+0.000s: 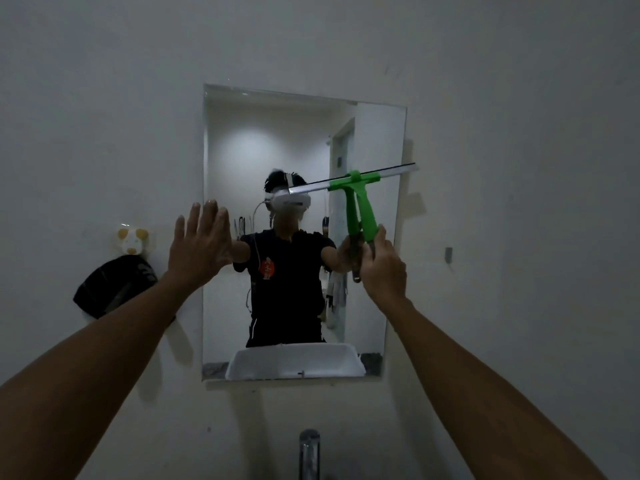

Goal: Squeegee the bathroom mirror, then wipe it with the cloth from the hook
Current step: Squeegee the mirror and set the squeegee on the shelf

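Right hand (382, 268) gripping green squeegee (360, 199) handle, blade against mirror (242, 133) at mid-height, right side. Left hand (199, 244) open, fingers spread, at mirror's left edge. Dark cloth (110, 287) hanging on wall hook (133, 240), left of mirror.

Right hand (382, 268) grips green squeegee (363, 199) on mirror (242, 133); left hand (199, 244) splayed flat.

- Mirror (242, 140): smooth, glossy glass.
- Squeegee (360, 199): green plastic, pale metal-looking blade bar.
- Cloth (104, 289) at 9 o'clock: dark, soft fabric.
- Tap (309, 452) at 6 o'clock: shiny metal.
- Wall (104, 98): matt, painted.
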